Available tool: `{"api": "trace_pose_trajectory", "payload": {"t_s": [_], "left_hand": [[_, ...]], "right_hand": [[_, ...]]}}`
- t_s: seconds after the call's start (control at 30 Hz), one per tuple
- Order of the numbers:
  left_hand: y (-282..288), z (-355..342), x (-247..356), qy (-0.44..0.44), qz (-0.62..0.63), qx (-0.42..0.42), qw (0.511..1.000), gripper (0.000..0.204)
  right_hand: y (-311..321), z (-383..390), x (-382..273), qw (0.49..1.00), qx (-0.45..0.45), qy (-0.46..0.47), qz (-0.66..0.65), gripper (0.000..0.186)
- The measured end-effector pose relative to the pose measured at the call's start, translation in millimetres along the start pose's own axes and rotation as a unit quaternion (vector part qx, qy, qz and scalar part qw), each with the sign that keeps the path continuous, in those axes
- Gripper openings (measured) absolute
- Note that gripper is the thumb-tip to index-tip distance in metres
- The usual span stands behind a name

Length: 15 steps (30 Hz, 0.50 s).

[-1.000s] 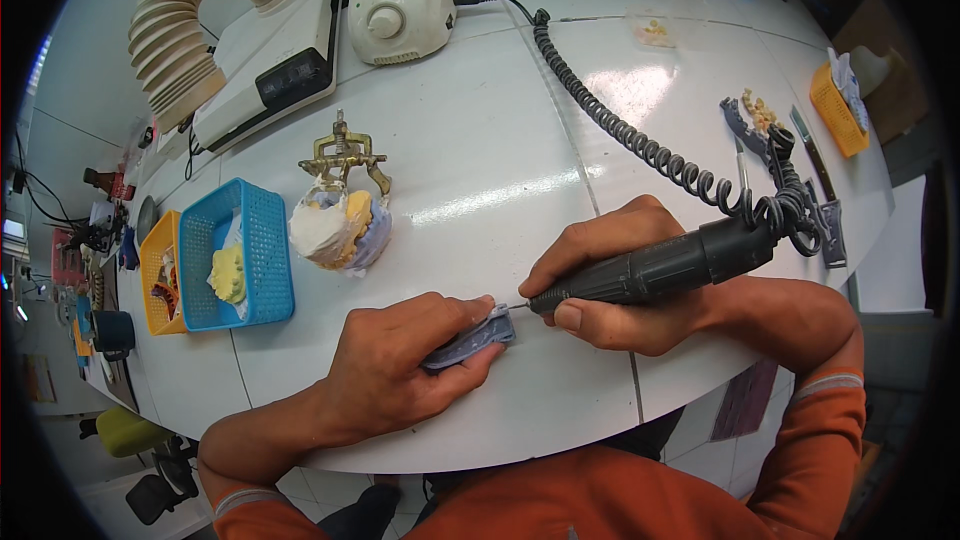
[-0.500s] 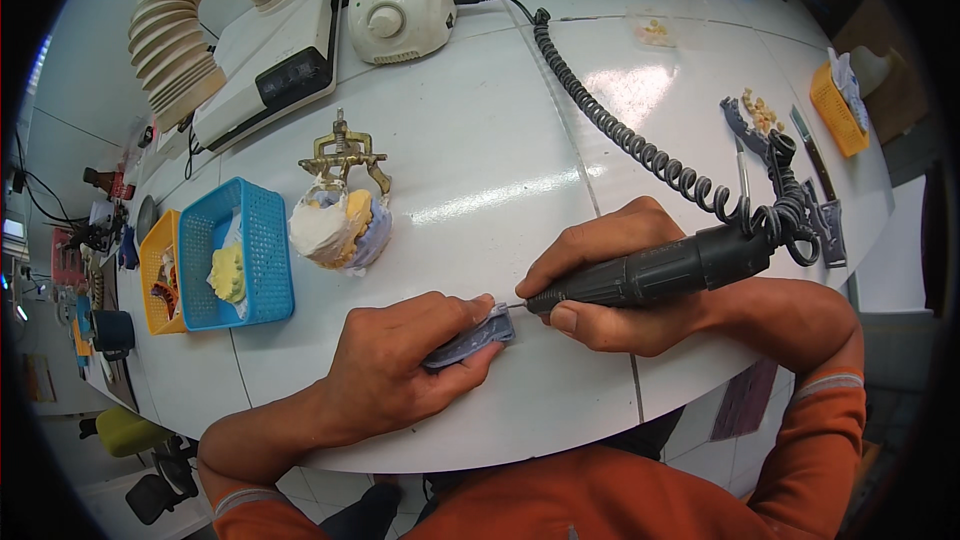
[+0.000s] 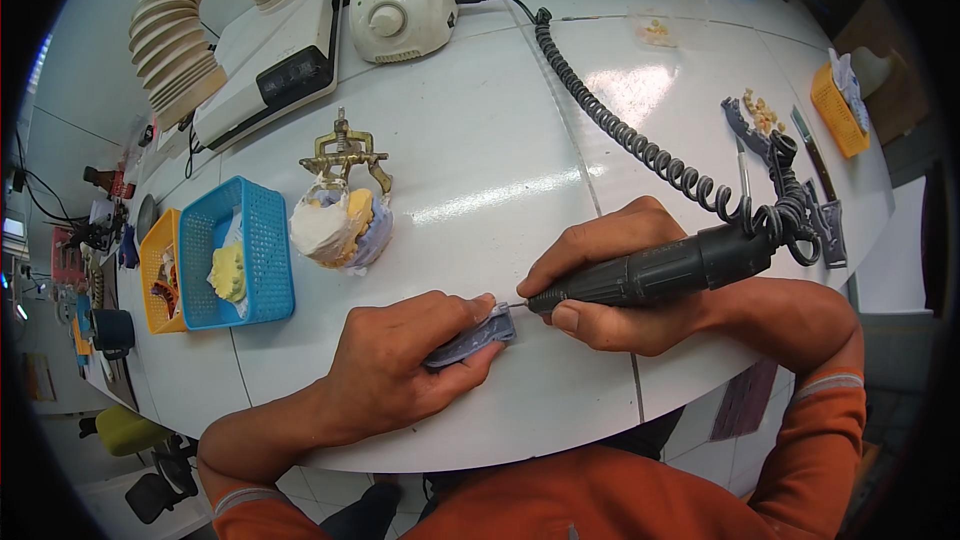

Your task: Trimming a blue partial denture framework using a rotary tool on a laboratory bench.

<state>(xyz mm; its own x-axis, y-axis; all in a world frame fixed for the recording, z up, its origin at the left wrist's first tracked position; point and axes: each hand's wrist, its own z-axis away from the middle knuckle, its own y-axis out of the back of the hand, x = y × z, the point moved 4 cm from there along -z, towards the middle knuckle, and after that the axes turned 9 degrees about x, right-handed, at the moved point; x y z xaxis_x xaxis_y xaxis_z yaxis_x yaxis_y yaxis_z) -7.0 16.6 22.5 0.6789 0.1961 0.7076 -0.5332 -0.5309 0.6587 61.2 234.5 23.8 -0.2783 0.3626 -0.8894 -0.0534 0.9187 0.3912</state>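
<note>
Pinched between the thumb and fingers of my left hand (image 3: 405, 350) is a small grey-blue piece (image 3: 472, 340), which looks like dental plaster or wax. My right hand (image 3: 610, 280) is wrapped round a black rotary handpiece (image 3: 650, 270), held almost level. Its thin metal bit points left and meets the right end of the grey-blue piece, or nearly so. From the handpiece's rear a coiled black cord (image 3: 640, 145) runs back to a white control unit (image 3: 402, 5). Beyond my left hand stands a brass articulator (image 3: 343, 155) with plaster dental casts (image 3: 340, 230) in it.
At the left are a blue basket (image 3: 265, 275) holding a yellow cast and a yellow basket (image 3: 160, 230). A dust extractor (image 3: 270, 70) with a ribbed hose (image 3: 165, 30) stands behind them. Loose teeth (image 3: 765, 112), a knife (image 3: 813, 150) and an orange basket (image 3: 840, 115) lie at the right.
</note>
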Motion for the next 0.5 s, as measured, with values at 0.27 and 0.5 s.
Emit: {"api": "trace_pose_trajectory", "payload": {"t_s": [0.27, 0.5], "left_hand": [[0.3, -0.1, 0.0, 0.004, -0.002, -0.004, 1.000, 0.034], [0.0, 0.1, 0.4, 0.001, 0.001, -0.001, 1.000, 0.034]], "right_hand": [[-0.1, -0.7, -0.7, 1.000, -0.003, -0.006, -0.003, 0.028], [-1.4, -1.1, -0.9, 1.000, 0.001, 0.015, 0.004, 0.028]]}}
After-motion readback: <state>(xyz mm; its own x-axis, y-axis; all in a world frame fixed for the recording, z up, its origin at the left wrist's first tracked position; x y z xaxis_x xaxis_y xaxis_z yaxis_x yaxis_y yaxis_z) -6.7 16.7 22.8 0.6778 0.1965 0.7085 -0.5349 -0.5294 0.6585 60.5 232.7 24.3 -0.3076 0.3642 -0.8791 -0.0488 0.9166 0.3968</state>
